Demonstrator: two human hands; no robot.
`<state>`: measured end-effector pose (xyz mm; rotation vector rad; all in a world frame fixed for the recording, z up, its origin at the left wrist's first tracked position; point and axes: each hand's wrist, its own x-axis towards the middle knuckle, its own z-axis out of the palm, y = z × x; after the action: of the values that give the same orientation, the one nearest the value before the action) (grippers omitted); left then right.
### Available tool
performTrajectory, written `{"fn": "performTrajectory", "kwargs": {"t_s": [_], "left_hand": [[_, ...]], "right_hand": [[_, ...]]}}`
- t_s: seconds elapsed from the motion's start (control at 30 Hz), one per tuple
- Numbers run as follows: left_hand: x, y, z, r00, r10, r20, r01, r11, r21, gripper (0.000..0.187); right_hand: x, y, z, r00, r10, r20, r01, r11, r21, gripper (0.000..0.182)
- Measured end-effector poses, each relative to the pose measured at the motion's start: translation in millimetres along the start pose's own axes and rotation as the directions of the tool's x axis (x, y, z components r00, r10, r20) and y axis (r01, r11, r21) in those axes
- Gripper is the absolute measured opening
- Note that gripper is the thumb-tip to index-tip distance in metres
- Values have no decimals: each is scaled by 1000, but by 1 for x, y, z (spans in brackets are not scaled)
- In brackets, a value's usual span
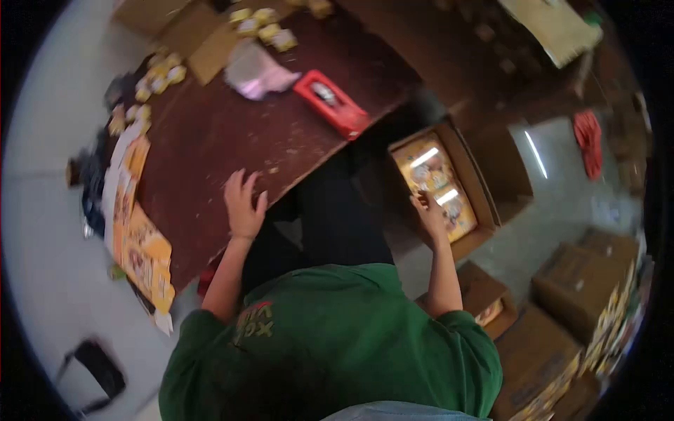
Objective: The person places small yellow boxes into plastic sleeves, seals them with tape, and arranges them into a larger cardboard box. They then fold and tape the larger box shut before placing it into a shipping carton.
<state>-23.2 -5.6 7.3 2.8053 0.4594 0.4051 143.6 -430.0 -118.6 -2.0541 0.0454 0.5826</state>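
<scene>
My left hand (pixel 243 205) hovers at the near edge of the dark red table (pixel 210 147), fingers spread and nothing in them. On my right, a cardboard carton (pixel 472 163) stands with its flap folded outward. Yellow printed packs (pixel 430 165) with a glossy, light-reflecting top lie inside it. My right hand (pixel 430 216) reaches over the carton's near side, its slightly bent fingers apart at the packs' surface. A red oblong object with a pale piece in its middle (pixel 328 104) rests at the table's right edge, beside a crumpled clear plastic bag (pixel 256 71).
Small yellow packs (pixel 265 27) sit in clusters at the table's far side near an open carton (pixel 210 52). Flat yellow printed cardboard (pixel 140 242) hangs over the left edge. More cartons (pixel 540 351) stand at the lower right. A red cloth-like thing (pixel 587 144) lies farther right.
</scene>
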Motion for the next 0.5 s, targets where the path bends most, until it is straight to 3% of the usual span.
{"fn": "performTrajectory", "kwargs": {"t_s": [0.07,0.13,0.17,0.2,0.23,0.3,0.33,0.37,0.4,0.43,0.47,0.5], "left_hand": [[-1,1,-4,998,-45,36,43,998,42,46],[-8,-7,1,999,-49,20,50,999,-9,47],[-11,-11,4,998,-57,31,58,998,-9,49],[-16,-14,6,998,-52,29,53,998,-46,49],[-21,-16,2,998,-55,34,57,997,-46,50],[-27,-18,-5,997,-42,67,47,997,-68,52],[-26,-18,-7,998,-47,38,48,998,-49,51],[-26,-18,-7,999,-22,29,24,998,-57,50],[-20,-13,-14,1000,12,27,-11,999,-36,50],[-18,-11,-12,998,51,-25,-52,998,-29,47],[-9,-14,-10,996,83,-40,-84,996,-32,47],[-9,-15,-9,993,111,-47,-113,993,-34,46]], "right_hand": [[8,-6,9,986,-137,92,155,961,-228,55],[1,-33,4,991,-132,18,133,966,-222,59],[23,8,-9,988,-125,-86,76,900,-430,58],[42,41,-31,945,-270,-183,145,849,-508,59],[46,67,-57,814,-484,-321,204,756,-622,61],[15,83,-94,642,-439,-628,-334,578,-745,81],[-1,83,-106,672,-263,-692,-463,581,-670,87],[-28,71,-122,642,-61,-764,-619,546,-564,93],[-32,121,-133,543,-110,-832,-670,540,-509,101],[-47,128,-142,561,144,-815,-673,652,-348,108],[-54,150,-145,592,279,-756,-595,784,-177,112],[-54,189,-138,508,256,-823,-661,729,-181,95]]}}
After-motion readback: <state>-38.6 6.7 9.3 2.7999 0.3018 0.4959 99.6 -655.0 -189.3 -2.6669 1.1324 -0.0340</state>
